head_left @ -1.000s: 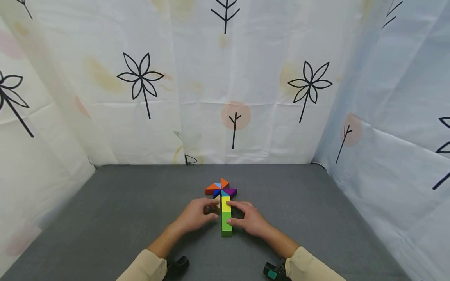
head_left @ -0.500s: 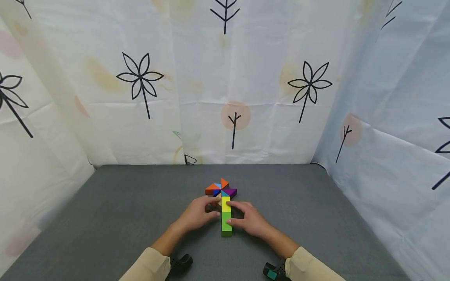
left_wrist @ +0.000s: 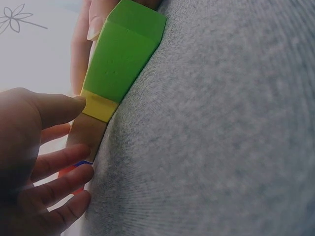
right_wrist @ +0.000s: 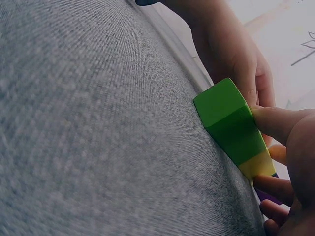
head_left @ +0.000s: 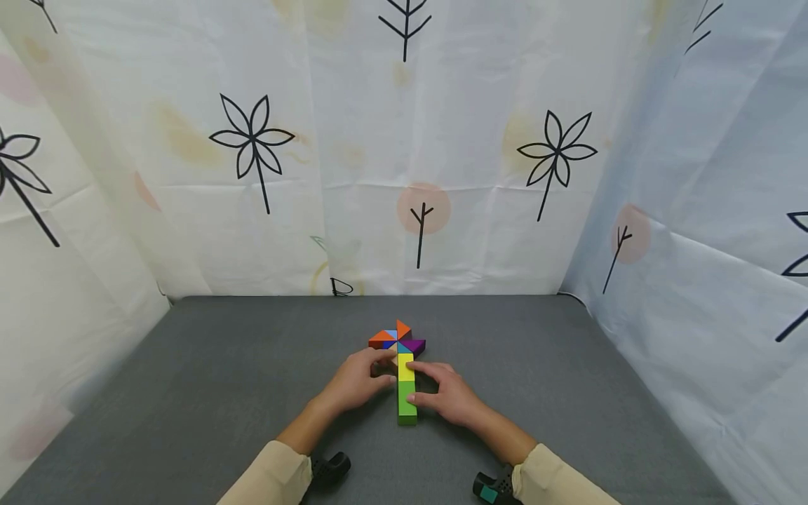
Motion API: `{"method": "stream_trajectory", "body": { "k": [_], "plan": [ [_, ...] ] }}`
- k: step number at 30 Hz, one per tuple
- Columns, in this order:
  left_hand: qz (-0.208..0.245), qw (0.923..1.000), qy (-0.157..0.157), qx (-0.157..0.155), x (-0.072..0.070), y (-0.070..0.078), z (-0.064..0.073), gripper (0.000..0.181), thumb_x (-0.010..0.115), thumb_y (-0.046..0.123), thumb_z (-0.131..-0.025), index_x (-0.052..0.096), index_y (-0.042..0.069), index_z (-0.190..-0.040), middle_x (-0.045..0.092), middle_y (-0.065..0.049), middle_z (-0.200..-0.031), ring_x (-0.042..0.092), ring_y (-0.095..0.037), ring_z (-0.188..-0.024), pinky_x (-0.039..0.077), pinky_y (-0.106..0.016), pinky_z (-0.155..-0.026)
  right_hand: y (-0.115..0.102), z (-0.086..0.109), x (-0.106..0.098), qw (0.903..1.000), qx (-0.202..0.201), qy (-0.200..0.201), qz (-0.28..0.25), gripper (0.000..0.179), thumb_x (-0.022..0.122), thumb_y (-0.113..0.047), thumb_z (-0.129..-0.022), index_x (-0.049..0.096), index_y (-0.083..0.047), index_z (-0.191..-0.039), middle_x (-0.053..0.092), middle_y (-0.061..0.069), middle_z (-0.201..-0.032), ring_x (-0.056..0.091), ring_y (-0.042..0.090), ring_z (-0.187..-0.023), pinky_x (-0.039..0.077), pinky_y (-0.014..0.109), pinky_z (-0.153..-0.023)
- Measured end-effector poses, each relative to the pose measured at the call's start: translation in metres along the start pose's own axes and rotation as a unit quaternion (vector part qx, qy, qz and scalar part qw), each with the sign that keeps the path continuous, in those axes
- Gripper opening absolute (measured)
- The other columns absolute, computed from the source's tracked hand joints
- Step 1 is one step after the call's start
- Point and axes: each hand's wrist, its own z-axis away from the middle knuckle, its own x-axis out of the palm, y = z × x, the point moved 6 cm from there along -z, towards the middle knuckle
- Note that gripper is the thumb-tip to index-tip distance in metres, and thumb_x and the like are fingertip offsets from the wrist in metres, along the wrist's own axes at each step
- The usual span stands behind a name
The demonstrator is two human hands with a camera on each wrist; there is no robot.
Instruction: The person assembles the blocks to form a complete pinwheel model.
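A row of coloured blocks lies on the table, with a green block (head_left: 407,402) at the near end and a yellow block (head_left: 405,366) beyond it. My left hand (head_left: 355,380) pinches a plain wooden block (left_wrist: 87,132), index finger at its far side and thumb by the yellow block. Much of the wooden block is hidden by my fingers in the head view. From the right, my right hand (head_left: 451,398) touches the row, index fingertip on the yellow block and thumb on the green one.
Beyond the yellow block, several triangular blocks form a pinwheel: orange pieces (head_left: 381,340), a purple piece (head_left: 414,346) and blue ones. The grey table (head_left: 252,379) meets a patterned white cloth (head_left: 360,238) at the back and sides.
My left hand has slid slightly away from me with the wooden block, which now sits closer to the pinwheel's centre. The right hand has stayed put.
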Motion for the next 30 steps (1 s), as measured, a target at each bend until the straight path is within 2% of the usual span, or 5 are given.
{"method": "stream_trajectory", "body": {
  "k": [15, 22, 30],
  "plan": [
    [-0.005, 0.9998, 0.017, 0.007, 0.001, 0.001, 0.001, 0.048, 0.075, 0.022, -0.087, 0.061, 0.011, -0.132, 0.063, 0.0, -0.104, 0.055, -0.015, -0.082, 0.047, -0.037, -0.073, 0.001, 0.002, 0.001, 1.0, 0.008, -0.001, 0.004, 0.059, 0.072, -0.038, -0.088, 0.055, -0.017, -0.14, 0.053, 0.011, -0.138, 0.041, 0.036, -0.127, 0.034, 0.061, -0.099],
    [0.023, 0.9993, 0.02, 0.024, -0.003, -0.002, 0.007, 0.047, 0.073, 0.022, -0.089, 0.06, 0.011, -0.133, 0.063, -0.001, -0.108, 0.058, -0.016, -0.085, 0.049, -0.038, -0.075, 0.0, 0.003, 0.003, 0.9999, 0.008, 0.005, 0.003, 0.056, 0.07, -0.037, -0.09, 0.055, -0.016, -0.14, 0.053, 0.012, -0.137, 0.041, 0.036, -0.128, 0.032, 0.062, -0.1],
    [0.031, 0.9993, 0.018, 0.006, -0.007, -0.01, 0.014, 0.042, 0.072, 0.027, -0.09, 0.062, 0.014, -0.129, 0.062, -0.001, -0.112, 0.061, -0.016, -0.091, 0.051, -0.04, -0.078, -0.003, 0.004, 0.003, 0.9998, 0.001, 0.009, 0.015, 0.055, 0.07, -0.035, -0.09, 0.055, -0.017, -0.139, 0.053, 0.011, -0.137, 0.041, 0.036, -0.129, 0.032, 0.062, -0.1]
  ]
}}
